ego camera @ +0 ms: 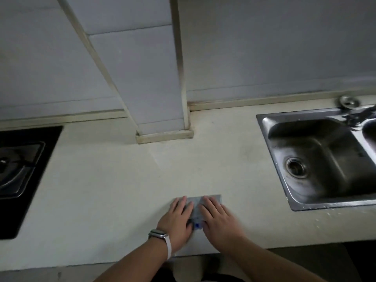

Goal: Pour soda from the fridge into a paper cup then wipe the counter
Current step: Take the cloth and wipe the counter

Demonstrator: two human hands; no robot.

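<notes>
A grey cloth (196,208) lies flat on the pale counter (101,190) near its front edge. My left hand (179,217), with a watch on its wrist, presses palm-down on the cloth's left part. My right hand (217,217) presses palm-down on its right part. Both hands have their fingers stretched out flat and together. A small blue mark shows at the cloth's near edge between the hands. No soda bottle and no paper cup are in view.
A steel sink (317,159) is set into the counter at the right, with a tap (358,116) at its back. A black gas hob (18,171) sits at the left. A tiled column (162,119) juts out from the wall at the back.
</notes>
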